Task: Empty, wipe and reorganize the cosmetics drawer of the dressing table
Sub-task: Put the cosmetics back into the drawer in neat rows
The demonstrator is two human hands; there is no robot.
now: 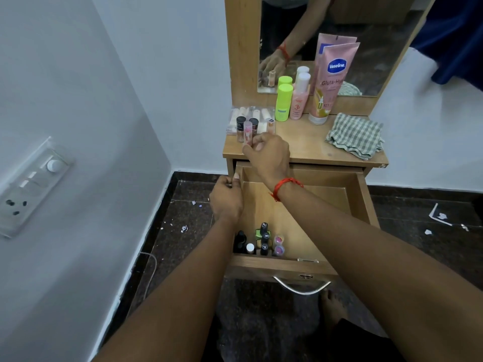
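The wooden drawer [363,202] of the dressing table stands pulled out, with several small bottles [262,240] upright in its near left corner. My left hand [226,199] grips the drawer's left wall, thumb on the rim. My right hand [269,155], a red thread on its wrist, reaches over the tabletop's front edge and pinches a clear pink tube [247,133]. Behind that tube stand small dark-capped bottles [241,126] and a clear case of tubes [251,114].
On the tabletop [305,145] stand a green bottle [283,101], a pink bottle [299,99] and a large pink Vaseline tube [330,79] against the mirror. A checked cloth [355,135] lies at the right. A wall with a switchboard [31,189] is on the left.
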